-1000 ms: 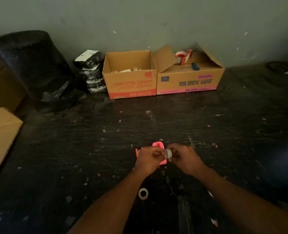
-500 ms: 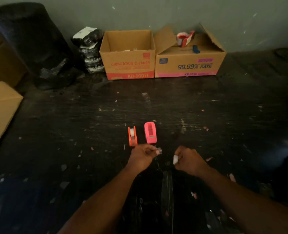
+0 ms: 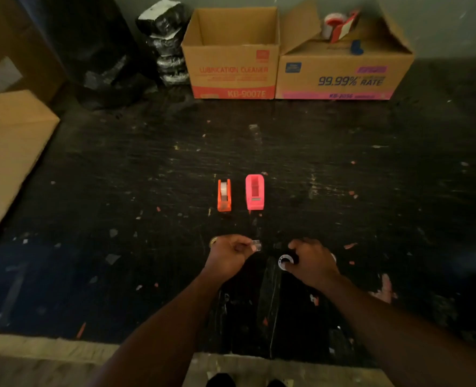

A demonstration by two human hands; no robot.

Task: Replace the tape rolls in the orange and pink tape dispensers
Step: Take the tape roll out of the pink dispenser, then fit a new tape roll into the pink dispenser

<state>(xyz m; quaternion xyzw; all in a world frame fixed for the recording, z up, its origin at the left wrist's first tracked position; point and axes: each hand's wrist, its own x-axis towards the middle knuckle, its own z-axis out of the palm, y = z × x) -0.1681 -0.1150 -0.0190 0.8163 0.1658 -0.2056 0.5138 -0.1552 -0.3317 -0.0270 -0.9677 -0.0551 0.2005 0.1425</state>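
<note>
The orange tape dispenser stands on the dark table with a roll of tape in it. To its right stands the pink tape dispenser, its slot looking empty. Nearer to me, my left hand pinches a small clear piece between finger and thumb. My right hand rests low over the table and grips a small white tape roll at its fingertips. Both hands are well short of the dispensers.
Two open cardboard boxes stand at the back wall: a "Lubrication Cleaner" box and a "99.99% rate" box with a large red tape dispenser on its flap. Black wrapped bundles and a brown carton lie left. Table's near edge runs below.
The hands came apart and drew back from the pink dispenser, which now stands alone beside the orange one. My right hand dropped to the table with the white roll.
</note>
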